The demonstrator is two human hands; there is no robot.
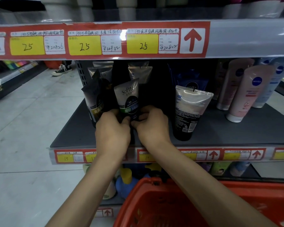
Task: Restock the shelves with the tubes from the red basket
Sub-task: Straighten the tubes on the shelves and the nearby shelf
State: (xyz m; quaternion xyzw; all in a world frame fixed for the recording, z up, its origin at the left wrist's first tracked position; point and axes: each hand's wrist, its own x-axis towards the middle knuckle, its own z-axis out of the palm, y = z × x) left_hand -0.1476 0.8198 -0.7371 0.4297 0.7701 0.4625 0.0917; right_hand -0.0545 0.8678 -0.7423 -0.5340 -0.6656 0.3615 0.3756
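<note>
Squarely ahead in the head view, a Softto tube (127, 97) stands upright near the front edge of the grey shelf (236, 128). The left hand (112, 133) and right hand (152, 126) each curl their fingers round its dark lower end. Bare shelf lies open between it and one silver-and-black tube (188, 112) to the right, whose barcode faces out. One black tube (95, 102) stands just beside it on the left. The rail (236, 38) above carries three yellow tags (84, 45), each reading 25. Two pink Nivea tubes (251, 92) lean at far right. The red basket (154, 202) sits below the shelf's front edge.
</note>
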